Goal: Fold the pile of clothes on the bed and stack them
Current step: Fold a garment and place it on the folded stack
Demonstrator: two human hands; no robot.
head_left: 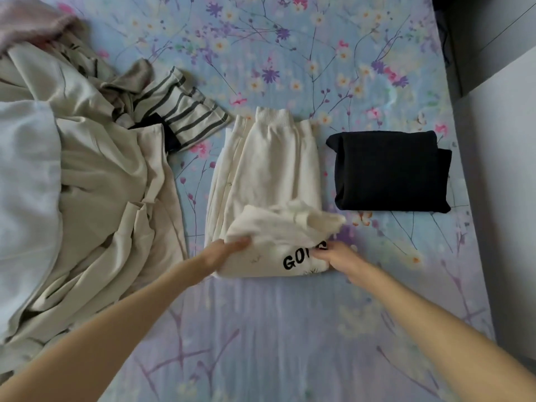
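Where the bed (290, 329) begins at far left, the unfolded pile of clothes (95, 175) lies heaped, mostly beige and white, with a pink fuzzy piece (29, 21) at its far corner. Striped shirt (185, 117) sticks out of the pile's right side, lying flat on the bed. Left hand (227, 252) holds the near-left edge of the cream garment (269, 169), fingers closed on a lifted flap of fabric. Cream garment sits mid-bed, just right of the pile and apart from it: ribbed band at the far end, near end doubled over and raised, black letters "GO" showing on the layer beneath. Right hand (338, 256) pinches the near-right edge beside the lettering, fingertips tucked under the flap. Folded black garment (388, 172) lies flat just beside the cream garment on the right, not touching it, near the bed's right edge.
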